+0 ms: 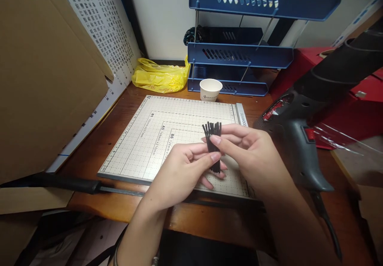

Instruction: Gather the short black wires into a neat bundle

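Both hands meet over the near right part of a grey gridded paper cutter board (143, 146). Between them stands a small bundle of thin black tube pieces (213, 132), held upright. My left hand (187, 166) pinches the bundle's lower part from the left. My right hand (251, 154) grips it from the right, thumb and fingers on its middle. The tops of the pieces fan out slightly above my fingers.
A black heat gun (302, 138) lies at the right with its cord trailing off the desk. A white paper cup (210, 89), a blue stacked letter tray (239, 54) and a yellow plastic bag (160, 76) sit at the back. Cardboard (44, 78) leans at the left. The cutter's black handle (66, 184) lies along the front edge.
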Motion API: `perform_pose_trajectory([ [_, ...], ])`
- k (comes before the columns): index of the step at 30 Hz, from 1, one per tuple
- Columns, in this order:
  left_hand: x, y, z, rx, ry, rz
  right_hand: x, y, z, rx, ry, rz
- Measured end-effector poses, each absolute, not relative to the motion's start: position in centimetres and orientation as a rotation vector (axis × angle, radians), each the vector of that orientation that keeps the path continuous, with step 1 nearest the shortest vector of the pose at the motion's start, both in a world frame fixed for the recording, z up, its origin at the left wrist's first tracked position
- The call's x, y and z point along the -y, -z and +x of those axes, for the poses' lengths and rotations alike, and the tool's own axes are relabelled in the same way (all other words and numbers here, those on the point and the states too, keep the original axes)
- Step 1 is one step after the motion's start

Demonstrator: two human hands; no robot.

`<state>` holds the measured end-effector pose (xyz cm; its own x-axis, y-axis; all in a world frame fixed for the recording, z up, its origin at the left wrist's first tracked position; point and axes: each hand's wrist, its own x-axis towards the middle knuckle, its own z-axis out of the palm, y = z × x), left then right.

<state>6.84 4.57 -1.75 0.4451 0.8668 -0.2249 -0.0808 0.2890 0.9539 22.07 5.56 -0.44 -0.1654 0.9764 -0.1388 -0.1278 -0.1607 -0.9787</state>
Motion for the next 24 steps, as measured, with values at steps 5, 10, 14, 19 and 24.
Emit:
perform_pose_trajectory([
  [5, -4.66, 1.83, 6.99, -0.889, -0.781, 1.089, -5.64, 0.04, 22.04, 1.171, -1.471, -1.158],
  [10, -4.7, 1.82, 7.09, -0.894, -0.781, 1.085, -5.62, -0.14, 21.98, 1.135, -1.481, -1.155],
  [14, -4.58, 1.84, 7.04, -0.901, -0.773, 1.08, -5.55, 0.11, 21.92, 1.118, -1.475, -1.145],
  [19, -4.53, 1.88, 7.04, -0.914, -0.769, 1.084, -5.56, 0.24, 21.82, 1.087, -1.446, -1.164],
  [24, -4.57, 1.64, 7.1, -0.925, -0.768, 1.082, -5.47, 0.23, 21.82, 1.128, -1.425, -1.196],
])
